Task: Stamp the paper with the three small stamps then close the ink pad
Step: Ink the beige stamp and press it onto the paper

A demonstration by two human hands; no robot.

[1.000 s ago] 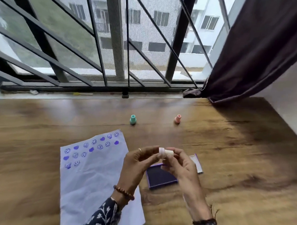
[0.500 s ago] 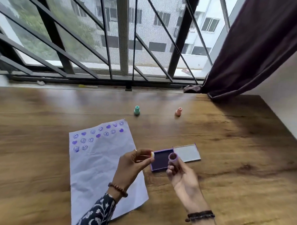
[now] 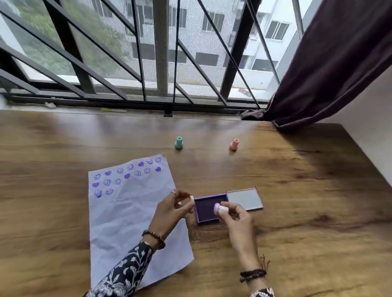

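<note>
A creased white paper (image 3: 129,215) lies on the wooden table (image 3: 300,209), with purple smileys and hearts stamped along its top. The purple ink pad (image 3: 207,210) sits open beside it, its grey lid (image 3: 244,198) slid out to the right. My right hand (image 3: 237,219) holds a small purple-white stamp (image 3: 220,209) just above the pad's right part, its face turned left. My left hand (image 3: 172,209) pinches the stamp's small white cap (image 3: 191,198) at the pad's left edge. A teal stamp (image 3: 179,142) and a pink stamp (image 3: 234,144) stand farther back.
A barred window (image 3: 159,45) runs along the table's far edge, with a dark curtain (image 3: 329,64) hanging at the right. A white wall (image 3: 382,125) borders the table's right side. Small bits lie on the sill.
The cap came off the stamp: my hands separated, the left keeping the cap and the right the stamp. The right hand then lowered the stamp toward the ink pad.
</note>
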